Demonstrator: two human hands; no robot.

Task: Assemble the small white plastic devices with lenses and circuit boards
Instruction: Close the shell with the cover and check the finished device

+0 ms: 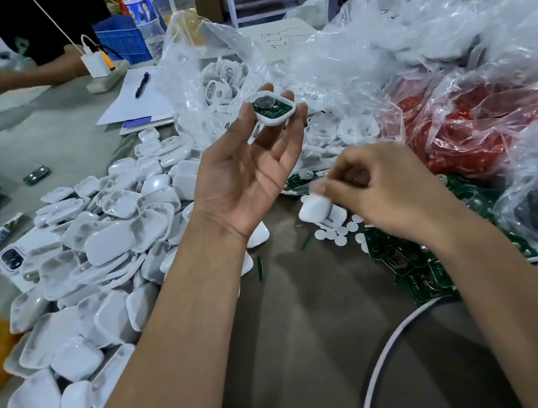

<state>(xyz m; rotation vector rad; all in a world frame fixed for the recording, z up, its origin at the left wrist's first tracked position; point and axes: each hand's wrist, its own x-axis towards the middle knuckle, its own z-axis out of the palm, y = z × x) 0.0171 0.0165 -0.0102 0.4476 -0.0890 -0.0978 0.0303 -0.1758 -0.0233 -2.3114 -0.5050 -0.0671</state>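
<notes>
Grey table (304, 331) heaped with white shells (101, 238) and crinkled bags; left hand (245, 173) pinches a board-filled shell (273, 108), right hand (387, 190) blurred, grip unclear.

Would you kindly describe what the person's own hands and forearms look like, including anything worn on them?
The left hand and right hand are both bare: no gloves, rings, watch or wristbands show. Both forearms are uncovered up to the bottom edge of the picture, with no sleeve in view. Fingernails are short and unpainted. A small dark spot marks the right forearm.
</notes>
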